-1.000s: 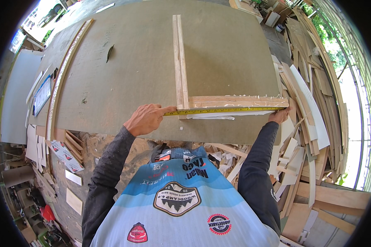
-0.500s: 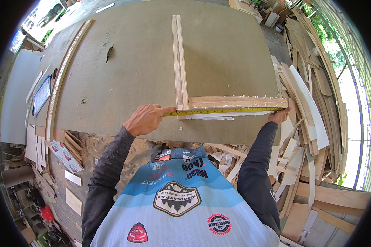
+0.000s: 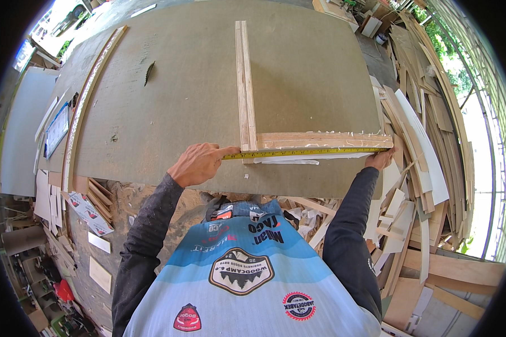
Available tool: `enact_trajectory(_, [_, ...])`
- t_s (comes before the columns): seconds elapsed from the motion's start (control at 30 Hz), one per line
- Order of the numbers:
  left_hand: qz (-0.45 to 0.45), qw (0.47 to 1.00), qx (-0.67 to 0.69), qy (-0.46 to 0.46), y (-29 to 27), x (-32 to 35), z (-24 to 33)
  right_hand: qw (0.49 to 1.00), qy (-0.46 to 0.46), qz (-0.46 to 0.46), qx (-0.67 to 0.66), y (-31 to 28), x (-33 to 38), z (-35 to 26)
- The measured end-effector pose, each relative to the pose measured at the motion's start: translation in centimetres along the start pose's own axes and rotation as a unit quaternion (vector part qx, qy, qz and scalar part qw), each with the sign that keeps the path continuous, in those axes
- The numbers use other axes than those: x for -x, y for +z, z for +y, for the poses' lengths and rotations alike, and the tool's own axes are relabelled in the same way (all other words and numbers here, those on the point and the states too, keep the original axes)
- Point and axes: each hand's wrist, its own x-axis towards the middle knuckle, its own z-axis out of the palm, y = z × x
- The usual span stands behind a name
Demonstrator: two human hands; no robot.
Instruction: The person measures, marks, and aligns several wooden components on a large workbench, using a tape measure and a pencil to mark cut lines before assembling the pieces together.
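big grey-green board unmoved under my arms. wood strips same l-shape near its right edge. yellow tape stretched along lower strip as half second back, so reading holds. left hand pinches tape end; right hand at far end, grip probably closed, partly hidden.
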Motion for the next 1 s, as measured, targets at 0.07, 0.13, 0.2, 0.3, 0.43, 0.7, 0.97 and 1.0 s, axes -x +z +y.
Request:
enact_trajectory(0.07, [0.001, 1.0, -0.002, 0.003, -0.09, 0.05, 0.01, 1.0, 0.004, -0.001, -0.001, 0.19, 0.3, -0.18])
enact_trajectory(0.13, [-0.002, 1.0, -0.005, 0.002, -0.18, 0.04, 0.08, 1.0, 0.005, -0.003, 0.003, 0.16, 0.4, -0.29])
enact_trajectory(0.2, [-0.002, 1.0, -0.006, 0.002, -0.2, 0.03, 0.13, 1.0, 0.003, -0.005, 0.004, 0.04, 0.23, -0.15])
enact_trajectory(0.3, [0.0, 1.0, -0.004, 0.002, -0.22, 0.04, 0.19, 1.0, 0.003, -0.002, -0.002, -0.12, -0.13, 0.05])
enact_trajectory(0.43, [-0.001, 1.0, 0.0, 0.001, -0.21, 0.05, 0.14, 1.0, 0.007, 0.008, -0.009, -0.05, -0.14, 0.06])
enact_trajectory(0.7, [-0.006, 1.0, -0.006, 0.002, -0.3, -0.02, 0.16, 1.0, -0.004, 0.007, -0.019, 0.07, -0.08, 0.09])
enact_trajectory(0.97, [-0.008, 1.0, -0.002, -0.003, -0.13, -0.03, -0.02, 1.0, 0.011, 0.009, -0.014, 0.26, 0.25, -0.25])
enact_trajectory(1.0, [-0.001, 1.0, -0.004, 0.003, 0.02, -0.03, -0.17, 1.0, 0.01, 0.009, -0.013, 0.34, 0.34, -0.35])
